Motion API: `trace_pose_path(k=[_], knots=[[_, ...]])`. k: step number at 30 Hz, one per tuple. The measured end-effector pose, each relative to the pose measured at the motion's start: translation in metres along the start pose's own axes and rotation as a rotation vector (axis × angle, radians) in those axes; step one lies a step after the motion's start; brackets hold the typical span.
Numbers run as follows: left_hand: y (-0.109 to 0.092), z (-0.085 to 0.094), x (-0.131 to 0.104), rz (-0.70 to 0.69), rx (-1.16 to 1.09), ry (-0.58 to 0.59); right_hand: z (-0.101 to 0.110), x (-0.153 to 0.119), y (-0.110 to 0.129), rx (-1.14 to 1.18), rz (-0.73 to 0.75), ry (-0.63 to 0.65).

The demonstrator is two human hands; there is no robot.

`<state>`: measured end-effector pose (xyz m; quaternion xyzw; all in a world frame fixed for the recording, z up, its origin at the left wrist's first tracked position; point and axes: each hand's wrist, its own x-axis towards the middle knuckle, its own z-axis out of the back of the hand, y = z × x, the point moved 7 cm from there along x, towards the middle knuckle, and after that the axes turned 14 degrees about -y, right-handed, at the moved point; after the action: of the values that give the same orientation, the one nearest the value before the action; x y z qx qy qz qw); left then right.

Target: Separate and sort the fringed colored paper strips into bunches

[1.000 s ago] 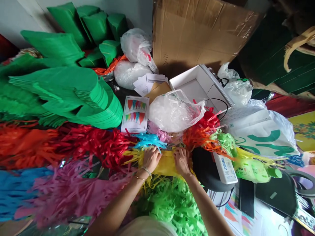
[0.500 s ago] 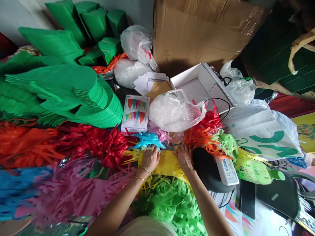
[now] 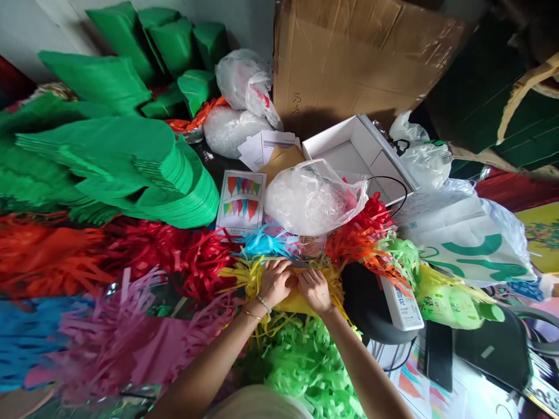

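Note:
A sheet of yellow fringed paper (image 3: 290, 305) lies in front of me, its strips spreading out to both sides. My left hand (image 3: 276, 283), with bracelets at the wrist, has its fingers curled on the sheet's far part. Close beside it, my right hand (image 3: 315, 289) pinches the same sheet. The fingertips hide the exact grip. Just beyond the hands lies a blue paper tassel (image 3: 267, 241). Nearer my body is a heap of light green fringed paper (image 3: 312, 361).
Red fringed paper (image 3: 205, 262) and pink fringed paper (image 3: 105, 340) lie left, below green paper stacks (image 3: 131, 139). A clear plastic bag (image 3: 301, 198) and a white box (image 3: 349, 137) stand behind. Orange tassels (image 3: 356, 250) and a green bottle (image 3: 454, 305) are right.
My hands have come closer together, the right one moving left. The yellow sheet, flat and stretched between them before, is now bunched up and mostly covered by the hands.

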<state>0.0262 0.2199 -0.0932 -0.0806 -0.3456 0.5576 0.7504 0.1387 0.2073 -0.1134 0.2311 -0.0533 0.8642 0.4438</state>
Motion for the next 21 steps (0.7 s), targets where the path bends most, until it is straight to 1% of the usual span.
trace_pose_path(k=[4,10,13,17,21], knots=[[0.003,-0.003,0.000,-0.007,-0.026,0.003,0.001,0.007,-0.007,0.009,-0.082,0.011],[0.010,-0.005,-0.002,0.076,-0.008,0.021,0.009,0.011,-0.013,0.098,-0.180,0.060],[0.017,-0.006,-0.002,0.147,0.017,0.049,0.009,0.013,-0.023,0.124,-0.264,0.080],[0.031,-0.009,-0.003,0.265,0.046,0.090,0.004,0.017,-0.039,0.132,-0.368,0.113],[0.039,-0.015,-0.006,0.325,0.039,0.128,-0.003,0.015,-0.059,0.126,-0.462,0.138]])
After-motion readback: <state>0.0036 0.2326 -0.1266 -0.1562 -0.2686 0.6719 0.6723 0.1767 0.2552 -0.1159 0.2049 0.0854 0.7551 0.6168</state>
